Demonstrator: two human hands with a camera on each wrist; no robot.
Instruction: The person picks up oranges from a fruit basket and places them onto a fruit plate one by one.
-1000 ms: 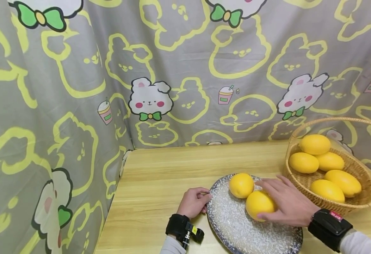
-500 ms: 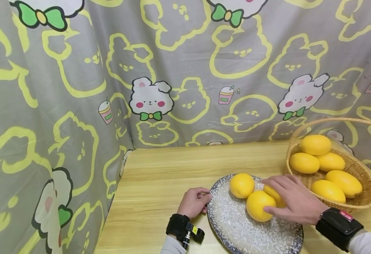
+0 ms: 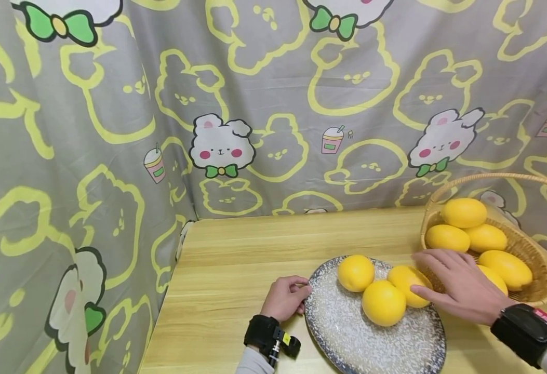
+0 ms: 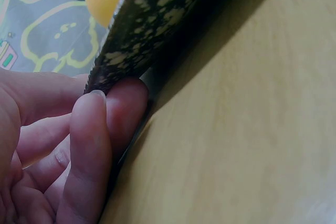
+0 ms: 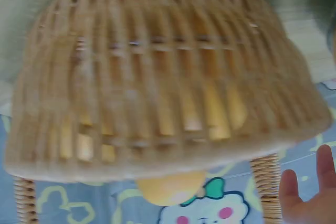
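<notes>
A speckled grey plate (image 3: 348, 337) with a dark rim lies on the table, bearing three smooth yellow fruits: a rounded one (image 3: 356, 273) at the back, another rounded one (image 3: 384, 303) in the middle, and an oval one (image 3: 409, 285) at the right. My left hand (image 3: 284, 298) pinches the plate's left rim; the left wrist view shows its fingers (image 4: 92, 140) at the raised edge. My right hand (image 3: 462, 285), fingers spread and holding nothing, hovers between the plate and the wicker basket (image 3: 530, 300). Its thumb overlaps the oval fruit; contact is unclear.
Several yellow fruits (image 3: 504, 269) lie in the basket, whose tall handle (image 3: 502, 175) arches above them. Behind the wooden table (image 3: 236, 249) and along its left side hangs a grey patterned curtain (image 3: 264, 93).
My right hand has let go of the oval fruit on the plate's right side and moved right toward the basket. The left hand stays on the rim.
</notes>
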